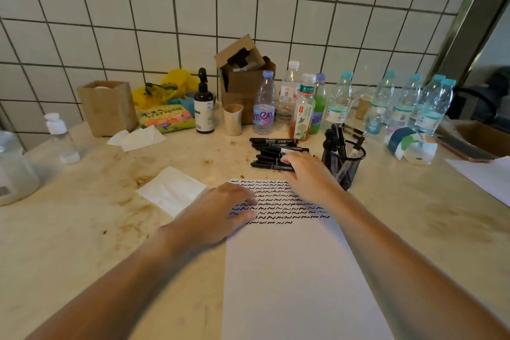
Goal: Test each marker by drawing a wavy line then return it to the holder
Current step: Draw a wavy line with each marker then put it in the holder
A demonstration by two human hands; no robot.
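A white sheet of paper [292,270] lies on the counter, its upper part covered with rows of black wavy lines. My left hand [223,210] rests flat on the sheet's left edge, fingers straight. Beyond the paper lies a pile of black markers [273,150]. My right hand [306,171] reaches over the sheet's top edge, and its fingertips touch the nearest markers; no marker is plainly gripped. A black mesh holder [342,165] with several markers standing in it sits just right of that hand.
Several plastic bottles [339,102] line the tiled wall behind the markers. A cardboard box [242,83], a brown pump bottle [203,107], a beige cup [233,119] and a snack bag [165,117] stand at the back. Tissues [171,190] lie left of the paper. A tape roll [408,143] lies right.
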